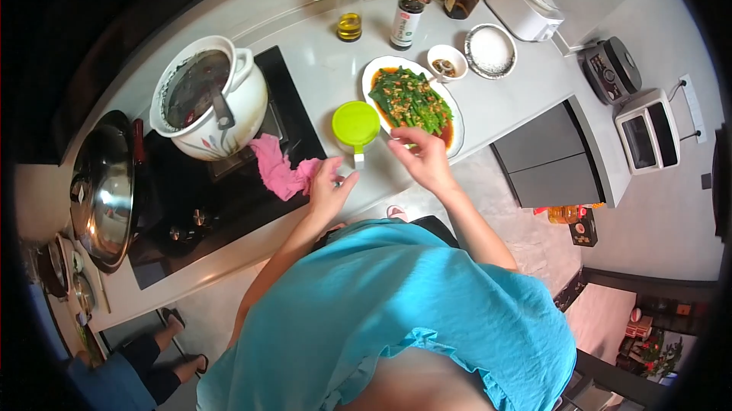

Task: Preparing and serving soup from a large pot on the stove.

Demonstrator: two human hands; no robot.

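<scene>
My left hand [330, 187] is at the counter's front edge, its fingers bent over the end of a pink cloth [275, 168] that lies partly on the black cooktop [171, 199]; whether it grips the cloth is unclear. Just right of it stands a jar or jug with a lime-green lid [355, 124] and a pale handle. My right hand [422, 156] hovers by the lower rim of an oval white plate [370, 76] of leafy greens in brown sauce [410, 99], thumb and fingers apart, holding nothing visible. A small bowl with sauce [448, 63] sits behind the plate.
A white ceramic pot [229, 131] with a ladle stands on the cooktop, left of it a wok with a metal lid [106, 193]. Behind are an oil bottle [349, 10], a dark sauce bottle [407, 22] and a foil-rimmed dish [490, 51]. Another person [137, 371] stands at lower left.
</scene>
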